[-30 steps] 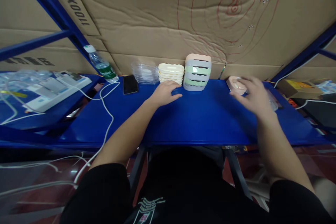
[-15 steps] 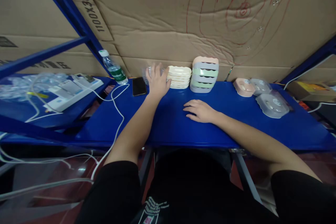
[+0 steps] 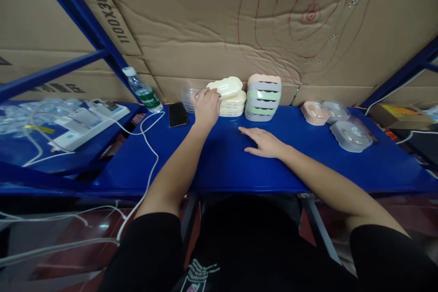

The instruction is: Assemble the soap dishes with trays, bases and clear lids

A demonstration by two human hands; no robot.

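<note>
My left hand grips the left end of a cream plastic tray, lifting it at a tilt off the stack of cream trays. Left of that hand, partly hidden by it, stands a pile of clear plastic lids. My right hand rests on the blue table with its fingers stretched out and holds nothing. Behind it rises a stack of pink, grey and green plastic cases, just right of the cream stack.
A phone and a water bottle are at the left, beside a white cable. Lidded cases, one pink and one clear grey, lie at the right. A cardboard wall closes off the back.
My left hand has closed on the top cream tray and raised it from the stack. The fingers of my right hand have straightened a little. The view has shifted slightly.
</note>
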